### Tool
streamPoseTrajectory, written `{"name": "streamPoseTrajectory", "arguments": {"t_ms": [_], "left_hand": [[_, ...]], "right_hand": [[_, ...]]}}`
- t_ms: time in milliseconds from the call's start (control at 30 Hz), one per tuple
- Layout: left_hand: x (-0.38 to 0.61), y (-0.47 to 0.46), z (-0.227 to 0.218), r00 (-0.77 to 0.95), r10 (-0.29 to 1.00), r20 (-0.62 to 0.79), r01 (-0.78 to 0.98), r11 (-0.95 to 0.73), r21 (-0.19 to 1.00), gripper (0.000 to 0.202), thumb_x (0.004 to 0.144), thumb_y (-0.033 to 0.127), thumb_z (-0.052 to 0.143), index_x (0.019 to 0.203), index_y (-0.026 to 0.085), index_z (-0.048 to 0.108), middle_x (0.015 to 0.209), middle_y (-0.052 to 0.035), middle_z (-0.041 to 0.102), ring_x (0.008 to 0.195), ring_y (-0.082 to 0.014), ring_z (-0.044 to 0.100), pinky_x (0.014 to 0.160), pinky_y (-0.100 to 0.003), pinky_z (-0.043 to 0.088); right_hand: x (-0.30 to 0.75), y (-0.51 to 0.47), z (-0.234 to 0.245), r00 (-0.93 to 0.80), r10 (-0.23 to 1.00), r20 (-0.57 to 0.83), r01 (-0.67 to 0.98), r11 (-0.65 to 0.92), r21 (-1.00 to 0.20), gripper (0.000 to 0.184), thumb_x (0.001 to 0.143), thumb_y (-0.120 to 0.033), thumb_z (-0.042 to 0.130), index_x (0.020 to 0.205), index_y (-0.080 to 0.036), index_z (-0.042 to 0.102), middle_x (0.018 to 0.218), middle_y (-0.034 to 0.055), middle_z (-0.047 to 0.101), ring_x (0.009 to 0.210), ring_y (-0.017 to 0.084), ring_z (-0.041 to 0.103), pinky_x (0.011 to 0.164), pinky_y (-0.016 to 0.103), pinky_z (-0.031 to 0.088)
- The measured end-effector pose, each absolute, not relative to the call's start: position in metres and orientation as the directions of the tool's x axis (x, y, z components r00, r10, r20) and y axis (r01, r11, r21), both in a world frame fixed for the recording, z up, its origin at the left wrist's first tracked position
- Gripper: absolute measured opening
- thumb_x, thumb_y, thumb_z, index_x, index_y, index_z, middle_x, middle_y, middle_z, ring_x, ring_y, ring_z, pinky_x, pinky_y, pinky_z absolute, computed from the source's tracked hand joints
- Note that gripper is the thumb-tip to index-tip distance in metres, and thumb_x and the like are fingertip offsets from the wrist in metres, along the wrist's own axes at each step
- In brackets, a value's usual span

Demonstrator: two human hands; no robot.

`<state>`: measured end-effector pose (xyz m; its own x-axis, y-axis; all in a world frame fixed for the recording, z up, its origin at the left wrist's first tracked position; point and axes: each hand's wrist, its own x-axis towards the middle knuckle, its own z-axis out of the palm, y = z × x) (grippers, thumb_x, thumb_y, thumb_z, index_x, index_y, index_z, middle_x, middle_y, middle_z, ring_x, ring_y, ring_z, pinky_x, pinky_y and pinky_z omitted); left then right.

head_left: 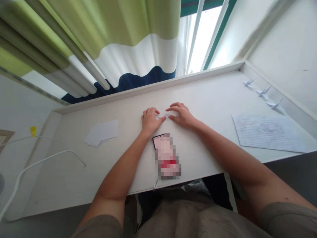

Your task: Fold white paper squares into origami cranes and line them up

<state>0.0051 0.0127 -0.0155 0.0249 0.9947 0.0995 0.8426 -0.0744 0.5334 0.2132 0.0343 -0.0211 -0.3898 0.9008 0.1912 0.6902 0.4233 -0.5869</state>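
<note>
My left hand (pixel 150 119) rests on the white desk (pixel 133 172), its thumb stretched out to the right and its fingers curved. Facing it across a small gap is my right hand (pixel 181 115), with thumb and fingers spread apart. Something small, white and faint, perhaps paper (pixel 162 115), shows between the fingertips; its shape blends into the desk. I cannot see either hand gripping it. Just below the hands, between my forearms, lies a phone (pixel 166 155) with its screen up and mostly blurred.
Loose white paper sheets (pixel 102 132) lie on the left. On the right are written sheets (pixel 267 132) and three folded paper cranes (pixel 263 92) along the raised edge. A white cable (pixel 49 159) arches over the left end. A curtain (pixel 138 43) hangs behind the back rim.
</note>
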Motion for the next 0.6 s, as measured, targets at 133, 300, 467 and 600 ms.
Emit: {"name": "streamPoseTrajectory", "arguments": {"t_ms": [133,300,467,600], "left_hand": [[0.002,0.017,-0.007,0.036,0.995,0.096,0.877,-0.077,0.474,0.037,0.084,0.046,0.086,0.099,0.025,0.059,0.126,-0.0097,0.071,0.129,-0.0337,0.056,0.108,-0.048,0.043],[0.003,0.021,0.011,0.079,0.978,0.193,0.935,-0.140,0.326,0.022,0.092,0.035,0.077,0.102,0.023,0.062,0.125,-0.0126,0.072,0.128,-0.0343,0.055,0.108,-0.049,0.041],[0.011,-0.003,0.019,0.194,0.965,0.176,0.873,-0.251,0.418,0.012,0.100,0.023,0.058,0.102,0.022,0.070,0.112,-0.0089,0.078,0.112,-0.0270,0.067,0.102,-0.043,0.049],[0.013,-0.025,0.019,0.338,0.937,0.087,0.842,-0.343,0.416,0.023,0.101,0.027,0.056,0.111,0.023,0.076,0.127,-0.0076,0.079,0.125,-0.0288,0.066,0.110,-0.047,0.048]], "right_hand": [[0.215,0.019,-0.007,-0.559,0.816,0.150,0.676,0.553,-0.488,0.031,0.105,-0.021,0.053,0.118,-0.025,0.081,0.140,0.0103,0.073,0.133,0.032,0.062,0.112,0.054,0.047],[0.219,-0.002,0.007,-0.571,0.813,0.115,0.762,0.577,-0.294,0.033,0.103,-0.022,0.054,0.123,-0.019,0.080,0.131,0.0177,0.074,0.125,0.038,0.063,0.104,0.057,0.052],[0.220,-0.021,0.003,-0.605,0.787,0.122,0.742,0.613,-0.273,0.035,0.100,-0.016,0.055,0.129,-0.015,0.075,0.149,0.0170,0.067,0.149,0.035,0.052,0.118,0.053,0.047],[0.219,-0.029,0.000,-0.583,0.797,0.161,0.767,0.604,-0.215,0.035,0.102,-0.012,0.049,0.124,-0.012,0.075,0.141,0.0216,0.071,0.143,0.036,0.059,0.120,0.055,0.045]]}}
